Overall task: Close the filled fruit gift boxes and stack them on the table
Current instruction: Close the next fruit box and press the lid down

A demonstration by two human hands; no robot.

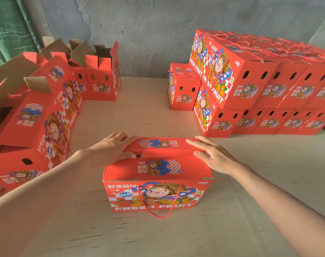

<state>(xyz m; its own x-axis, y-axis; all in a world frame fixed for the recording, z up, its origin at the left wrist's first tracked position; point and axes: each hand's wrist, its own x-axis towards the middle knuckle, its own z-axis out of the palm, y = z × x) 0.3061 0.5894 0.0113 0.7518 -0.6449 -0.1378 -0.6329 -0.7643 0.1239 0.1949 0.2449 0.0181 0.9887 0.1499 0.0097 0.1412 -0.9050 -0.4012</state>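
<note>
A red fruit gift box (156, 193) with a cartoon figure and "FRESH FRUIT" print stands in front of me on the pale wooden table (139, 112). Its near top flap lies flat; its far top flap (163, 145) is folded down over the opening. My left hand (111, 149) presses on the left end of that far flap, thumb under its edge. My right hand (213, 154) lies flat on the right end, fingers extended. A red rope handle (158, 206) hangs down the box's front face.
Closed red boxes (250, 86) are stacked in two layers at the right back, with one single box (184, 89) beside them. Several red boxes with open flaps (95, 75) line the left side and the back left. A grey wall stands behind.
</note>
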